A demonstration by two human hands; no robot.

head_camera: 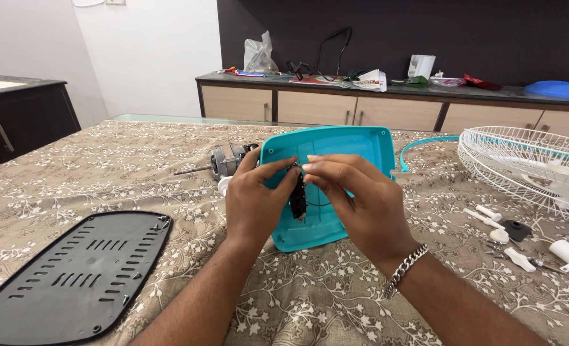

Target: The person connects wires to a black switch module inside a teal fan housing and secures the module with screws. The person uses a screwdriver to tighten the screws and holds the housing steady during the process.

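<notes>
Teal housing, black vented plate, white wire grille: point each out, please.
Teal housing (355, 144): head view, upper inner wall.
Black vented plate (73, 275): head view, slotted middle.
White wire grille (515, 160): head view, wire mesh.

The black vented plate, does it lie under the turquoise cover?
No, the black vented plate lies apart on the tablecloth, left of the turquoise cover the hands hold up.

Beyond the grip: dark panelled wall (425, 32) above a long sideboard (361, 109) with beige drawer fronts, top cluttered. Far left of the grip: white wall (150, 57), dark cabinet (22, 115). Beneath: floral beige tablecloth (105, 166). Even daylight throughout.
</notes>
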